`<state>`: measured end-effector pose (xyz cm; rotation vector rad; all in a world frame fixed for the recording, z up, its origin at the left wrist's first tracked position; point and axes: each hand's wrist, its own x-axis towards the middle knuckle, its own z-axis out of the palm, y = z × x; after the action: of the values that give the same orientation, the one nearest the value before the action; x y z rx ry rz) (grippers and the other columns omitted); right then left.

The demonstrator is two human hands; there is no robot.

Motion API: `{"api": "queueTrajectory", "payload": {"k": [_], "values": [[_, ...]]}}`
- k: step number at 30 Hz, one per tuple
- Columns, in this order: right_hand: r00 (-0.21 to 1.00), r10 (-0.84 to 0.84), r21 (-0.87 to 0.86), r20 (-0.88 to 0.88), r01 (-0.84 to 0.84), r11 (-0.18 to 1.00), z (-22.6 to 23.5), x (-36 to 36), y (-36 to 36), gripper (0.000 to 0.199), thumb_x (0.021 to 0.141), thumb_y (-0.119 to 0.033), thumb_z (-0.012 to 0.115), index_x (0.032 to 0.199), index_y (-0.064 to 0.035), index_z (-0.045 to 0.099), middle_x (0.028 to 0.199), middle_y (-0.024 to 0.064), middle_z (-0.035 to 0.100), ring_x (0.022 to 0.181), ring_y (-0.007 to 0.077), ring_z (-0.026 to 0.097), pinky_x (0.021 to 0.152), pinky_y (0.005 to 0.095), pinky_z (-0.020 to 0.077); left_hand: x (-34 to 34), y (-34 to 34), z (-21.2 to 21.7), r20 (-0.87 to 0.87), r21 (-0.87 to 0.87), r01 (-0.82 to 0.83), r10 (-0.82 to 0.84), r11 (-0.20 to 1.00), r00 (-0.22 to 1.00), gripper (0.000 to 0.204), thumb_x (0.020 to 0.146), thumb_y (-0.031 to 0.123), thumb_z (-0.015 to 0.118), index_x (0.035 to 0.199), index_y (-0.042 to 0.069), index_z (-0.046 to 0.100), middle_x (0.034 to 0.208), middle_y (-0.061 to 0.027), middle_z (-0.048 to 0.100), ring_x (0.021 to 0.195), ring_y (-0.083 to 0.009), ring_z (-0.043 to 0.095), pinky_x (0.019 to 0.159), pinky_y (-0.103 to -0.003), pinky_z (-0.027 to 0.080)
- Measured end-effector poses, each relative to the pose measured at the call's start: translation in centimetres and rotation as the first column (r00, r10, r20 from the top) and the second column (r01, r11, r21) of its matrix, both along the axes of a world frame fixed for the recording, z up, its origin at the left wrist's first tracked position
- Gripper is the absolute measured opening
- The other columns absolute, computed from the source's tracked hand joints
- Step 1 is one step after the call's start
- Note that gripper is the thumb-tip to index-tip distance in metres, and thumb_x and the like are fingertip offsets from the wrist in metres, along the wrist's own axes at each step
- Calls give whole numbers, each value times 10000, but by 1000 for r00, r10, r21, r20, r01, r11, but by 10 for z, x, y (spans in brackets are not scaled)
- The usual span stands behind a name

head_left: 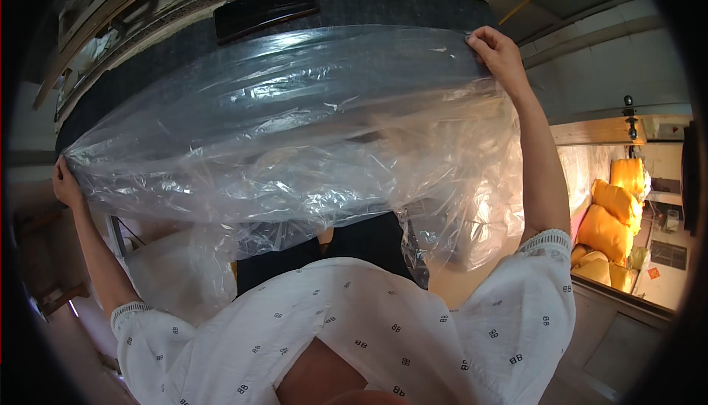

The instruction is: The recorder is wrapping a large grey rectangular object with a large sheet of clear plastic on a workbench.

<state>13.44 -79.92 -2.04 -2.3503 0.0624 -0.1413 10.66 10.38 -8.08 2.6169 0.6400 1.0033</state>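
Note:
A wide sheet of clear plastic film (295, 132) stretches between my two hands, its far part lying over a dark work surface (383, 7). At the far left, my left hand (66, 181) is closed on the film's gathered corner. My right hand (498, 54) pinches the film's far right edge between thumb and fingers. Between the hands the film is pulled fairly taut along its far edge. Nearer to me it hangs in shiny wrinkles over the front of the surface and down around my dark-clad legs (369, 246).
A black phone-like slab (265, 11) lies on the dark surface beyond the film. Wooden and metal rails (140, 7) run along the back. Several yellow bundles (608, 220) are stacked at the right, beyond an opening. A wooden ledge (597, 132) juts out there.

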Motion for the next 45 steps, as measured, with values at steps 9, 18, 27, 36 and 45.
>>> {"api": "queueTrajectory", "payload": {"k": [9,18,27,36,45], "values": [[992,37,-164,117,-18,986,-13,9,4,222,771,-277,648,785,-60,600,688,24,578,631,130,518,604,277,413,-101,9,61,246,-464,136,-20,875,969,356,901,274,560,1148,20,597,1110,-48,613,1015,-142,546,906,-247,396],[925,209,-99,316,-187,977,-20,35,3,158,806,-201,624,880,-64,594,793,22,565,704,109,528,654,261,428,-168,36,24,234,-730,185,-13,658,972,306,886,267,587,1126,78,571,1096,-10,573,972,-117,527,829,-242,407],[843,-141,-14,519,174,985,9,116,-26,116,904,-125,486,938,-25,532,803,24,571,716,95,535,694,210,419,18,-4,36,297,-349,207,-102,914,949,282,853,269,623,1032,52,637,902,8,622,851,-96,543,764,-220,420],[886,-241,354,396,95,930,-47,139,-10,171,822,-183,656,875,-22,630,807,-12,588,750,69,507,705,200,403,105,-3,-1,148,-395,53,7,917,989,394,770,446,658,1001,129,697,933,-19,668,881,-127,586,825,-234,411],[840,-337,191,425,280,941,-44,158,-19,279,748,-251,694,806,-2,583,808,41,540,735,134,487,705,259,413,144,-11,10,91,-436,56,-18,898,996,443,730,478,671,1003,130,694,979,-35,652,926,-143,573,848,-241,398]]}}
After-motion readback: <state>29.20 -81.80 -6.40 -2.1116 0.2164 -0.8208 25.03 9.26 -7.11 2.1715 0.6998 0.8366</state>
